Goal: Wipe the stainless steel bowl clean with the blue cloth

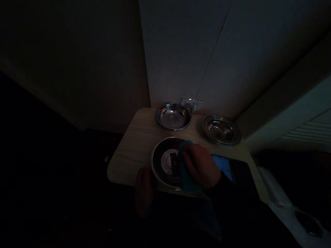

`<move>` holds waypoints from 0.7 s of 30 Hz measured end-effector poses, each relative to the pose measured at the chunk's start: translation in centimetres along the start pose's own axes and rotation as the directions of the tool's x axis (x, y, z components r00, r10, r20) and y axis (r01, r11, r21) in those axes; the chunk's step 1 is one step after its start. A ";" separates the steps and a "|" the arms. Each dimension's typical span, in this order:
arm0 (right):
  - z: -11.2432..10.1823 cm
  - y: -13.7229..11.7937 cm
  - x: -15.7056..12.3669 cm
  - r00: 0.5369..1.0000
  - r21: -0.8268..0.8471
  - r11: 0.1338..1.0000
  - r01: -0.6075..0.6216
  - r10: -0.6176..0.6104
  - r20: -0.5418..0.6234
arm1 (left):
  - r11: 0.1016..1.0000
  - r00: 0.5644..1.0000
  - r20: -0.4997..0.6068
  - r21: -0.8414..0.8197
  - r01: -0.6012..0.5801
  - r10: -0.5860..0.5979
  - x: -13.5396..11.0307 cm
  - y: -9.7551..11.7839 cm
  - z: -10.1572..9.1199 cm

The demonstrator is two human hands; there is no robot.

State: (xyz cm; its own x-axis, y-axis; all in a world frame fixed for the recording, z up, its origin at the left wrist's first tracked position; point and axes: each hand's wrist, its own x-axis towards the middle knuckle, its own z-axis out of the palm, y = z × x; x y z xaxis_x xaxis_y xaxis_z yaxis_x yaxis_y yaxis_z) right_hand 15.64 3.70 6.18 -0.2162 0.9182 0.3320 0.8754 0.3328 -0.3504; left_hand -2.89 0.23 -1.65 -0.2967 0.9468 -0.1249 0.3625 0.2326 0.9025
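Note:
A round stainless steel dish (159, 174) rests near the front edge of the small table. Its inside is dark, with a pale round patch and a dark rectangular label or reflection at the bottom. My right hand (203, 165) is closed on a teal cloth (188, 177), which lies over the right side of the dish and hangs down past its front. At the lower left rim is my left hand (143, 191), dim and slightly blurred; its fingers look closed on the dish's edge, partly lost in shadow.
Another steel dish (172, 119) stands at the back by the wall socket (192, 104). At the right are stacked steel dishes (221, 131). A phone with a lit screen (222, 166) lies beside my right wrist. The light wooden table (129, 146) has rounded corners; the room is very dark.

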 end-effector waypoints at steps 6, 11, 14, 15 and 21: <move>4.2 -2.8 -0.1 0.980 0.078 0.994 -0.081 0.065 0.189 | 0.990 0.992 0.037 0.079 -0.121 0.118 1.0 1.0 -0.3; 5.2 -3.4 -1.1 0.969 0.305 0.951 -0.056 -0.022 0.246 | 0.968 0.967 0.107 0.076 -0.240 0.231 1.6 0.7 -0.1; 5.2 -3.4 -1.4 0.953 0.425 0.904 -0.038 -0.095 0.287 | 0.986 0.986 0.057 0.055 -0.159 0.156 1.6 0.2 0.5; 5.3 -3.4 -1.2 0.951 0.450 0.892 -0.038 -0.106 0.291 | 0.993 0.994 0.027 0.044 -0.106 0.105 1.6 0.0 0.8; 6.2 -4.0 0.5 0.975 0.408 0.907 -0.107 0.016 0.220 | 0.999 0.998 -0.055 -0.011 0.039 -0.039 1.2 -0.8 1.8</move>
State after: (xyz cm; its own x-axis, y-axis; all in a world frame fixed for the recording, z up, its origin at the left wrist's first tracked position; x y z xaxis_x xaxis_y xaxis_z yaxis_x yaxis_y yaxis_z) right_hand 9.36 4.13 2.35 -0.2923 0.9481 0.1252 0.6406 0.2913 -0.7105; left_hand -1.91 1.56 -3.24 -0.3587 0.9233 -0.1372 0.3413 0.2666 0.9014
